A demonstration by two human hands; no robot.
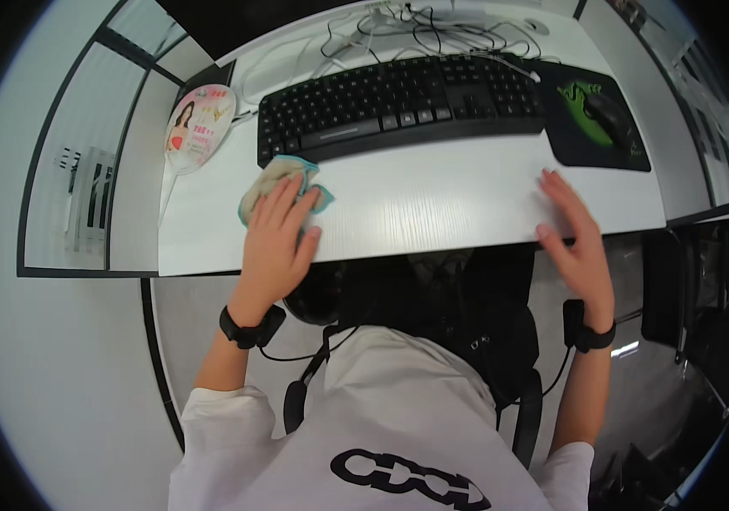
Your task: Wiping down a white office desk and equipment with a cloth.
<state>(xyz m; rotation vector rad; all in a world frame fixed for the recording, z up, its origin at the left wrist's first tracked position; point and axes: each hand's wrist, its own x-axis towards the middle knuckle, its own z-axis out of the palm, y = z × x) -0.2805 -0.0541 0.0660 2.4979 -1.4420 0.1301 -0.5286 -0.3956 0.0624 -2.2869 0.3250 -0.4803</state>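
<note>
My left hand (pixel 277 239) lies with its fingers spread on a beige cloth with turquoise edging (pixel 264 186), which rests on the white desk (pixel 415 204) at the left. The cloth touches or nearly touches the lower left corner of the black keyboard (pixel 402 102). At the right, my right hand (pixel 573 239) is over the desk's front edge, thumb and fingers apart, holding nothing. It is below the black mouse pad with a green print (pixel 568 137), on which a black computer mouse (pixel 612 120) sits.
A printed hand fan (pixel 200 129) lies at the desk's left side. Tangled cables (pixel 428 32) run behind the keyboard, below a monitor (pixel 262 19). Low partitions flank the desk. A black chair (pixel 661 294) stands at the right. Wrist-worn devices have cables running from them.
</note>
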